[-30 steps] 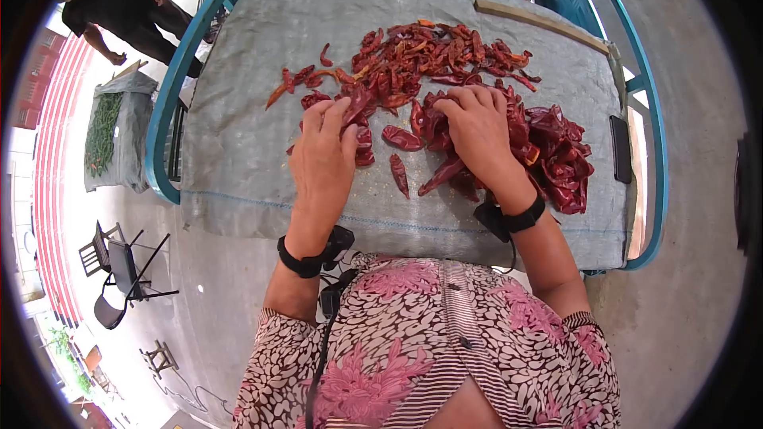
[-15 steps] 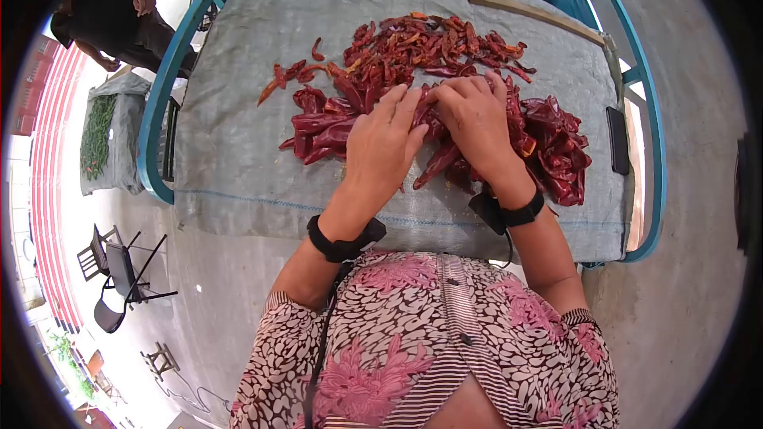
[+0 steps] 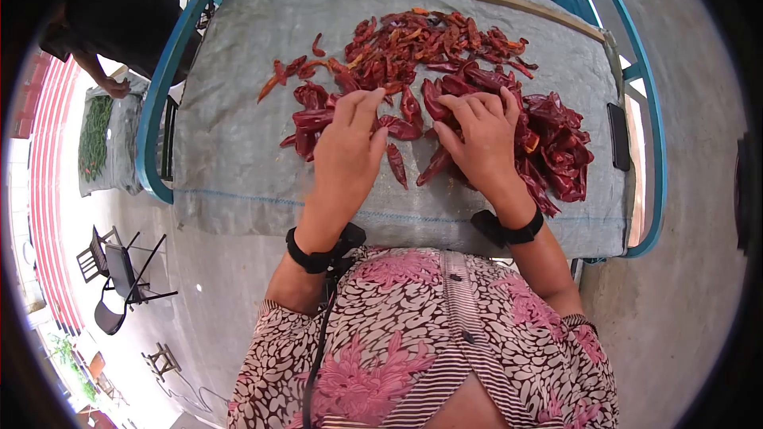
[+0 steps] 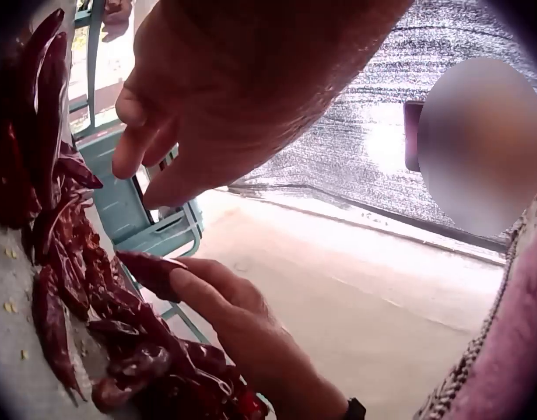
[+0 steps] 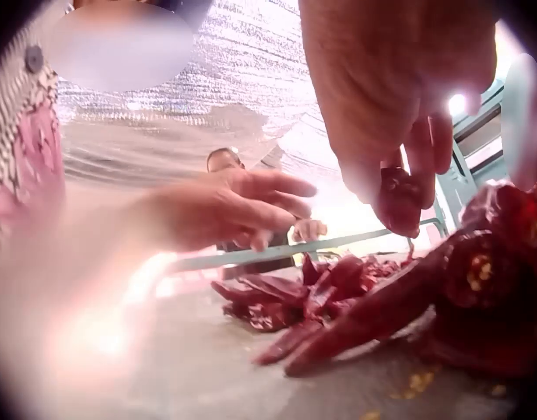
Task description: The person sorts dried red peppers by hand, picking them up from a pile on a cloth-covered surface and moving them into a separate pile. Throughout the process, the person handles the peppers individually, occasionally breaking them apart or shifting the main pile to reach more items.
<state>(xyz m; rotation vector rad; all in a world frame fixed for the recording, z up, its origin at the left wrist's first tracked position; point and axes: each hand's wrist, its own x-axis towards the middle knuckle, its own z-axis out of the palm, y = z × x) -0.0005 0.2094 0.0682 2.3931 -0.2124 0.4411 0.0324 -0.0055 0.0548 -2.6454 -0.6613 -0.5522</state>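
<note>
Dried red chili peppers lie in groups on the grey woven sheet (image 3: pixel 238 143). My left hand (image 3: pixel 346 147) hovers over the left group of chilies (image 3: pixel 311 119) with its fingers loosely bent. In the right wrist view that left hand (image 5: pixel 224 210) holds nothing. My right hand (image 3: pixel 485 139) is beside the larger right heap (image 3: pixel 560 147). Its thumb and fingers pinch one dried chili pepper (image 5: pixel 400 201), seen also as a dark red chili (image 4: pixel 150 273) in the left wrist view. A few single chilies, such as a small one (image 3: pixel 396 165), lie between the hands.
Smaller, shrivelled chilies (image 3: pixel 429 44) spread at the back. A wooden strip (image 3: pixel 536 12) lies at the far right edge, a phone (image 3: pixel 618 137) below it. Blue metal rails (image 3: pixel 151 127) border the sheet. Another person (image 3: pixel 119 20) stands at the left rail.
My left hand went right to meet the right hand, then came back left over its group. My right hand stayed near its heap. The other person came closer, one hand now by the rail.
</note>
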